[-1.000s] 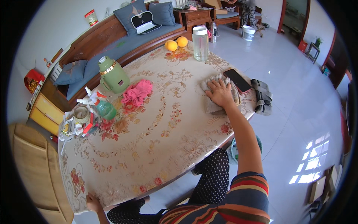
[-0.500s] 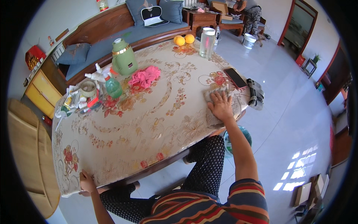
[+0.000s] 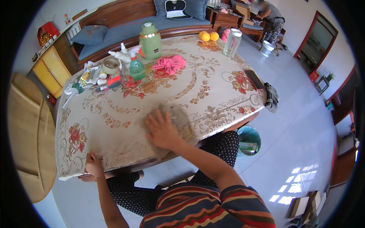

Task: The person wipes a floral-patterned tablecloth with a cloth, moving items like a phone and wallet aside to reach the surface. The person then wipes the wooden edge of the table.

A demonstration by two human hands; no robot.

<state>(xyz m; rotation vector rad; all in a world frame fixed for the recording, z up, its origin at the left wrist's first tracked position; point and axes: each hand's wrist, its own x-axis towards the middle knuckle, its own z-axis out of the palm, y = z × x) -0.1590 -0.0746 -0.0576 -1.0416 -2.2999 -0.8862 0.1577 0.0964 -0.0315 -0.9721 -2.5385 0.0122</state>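
Note:
A flower-patterned tablecloth (image 3: 171, 89) covers the table before me. My right hand (image 3: 161, 131) lies flat on a grey-brown cloth (image 3: 182, 123), fingers spread, near the middle of the table's front edge. The cloth is spread out under the palm and slightly blurred. At the front left edge my left hand (image 3: 94, 165) is closed on the tablecloth's border; its fingertips are hidden. Beyond the right hand lie a crumpled pink cloth (image 3: 170, 64) and a green spray bottle (image 3: 137, 67).
A green thermos (image 3: 150, 41), a clear tray of small items (image 3: 108, 83), oranges (image 3: 205, 36), a glass jar (image 3: 232, 43) and a phone (image 3: 254, 79) stand or lie on the table. A bin (image 3: 249, 140) is by my knee. Another person (image 3: 274, 22) bends at the back.
My right hand has slid the grey-brown cloth leftward along the front of the table. The left hand stays at the edge. The whole view has shifted a little.

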